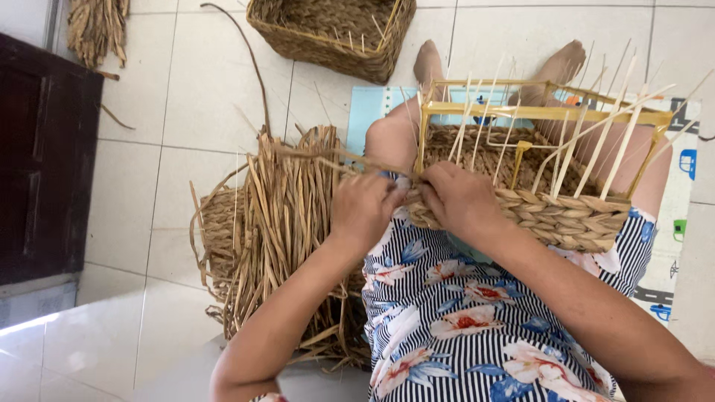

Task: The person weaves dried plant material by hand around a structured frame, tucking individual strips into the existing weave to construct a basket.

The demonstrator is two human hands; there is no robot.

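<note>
- Head view: the left hand (363,208) is curled shut, its fingers pinching a dried straw strand (335,158) at the near left corner of the half-woven basket (555,216).
- The right hand (459,199) lies just beside it, fingers bent over the same corner and pressing on the woven rim; whether it grips a strand cannot be told.
- The half-woven basket rests on the person's lap, its near wall plaited low, with pale upright stakes (603,141) rising above and splaying outward to the right.
- A yellow wooden frame (536,112) sits inside the basket, its top bar level with the far side.
- Just left of the lap, touching the left forearm, a heap of loose straw (279,231) spreads over the tiled floor (149,134) and crowds that side.
- The strand runs from the heap to the hands.
- A finished woven basket (335,33) stands at the top edge, well apart from the hands, with bare tile between.
- A dark cabinet (45,164) bounds the left edge; open tile lies between it and the heap.
- A patterned mat (681,223) lies under the legs, its edge showing at the right.
</note>
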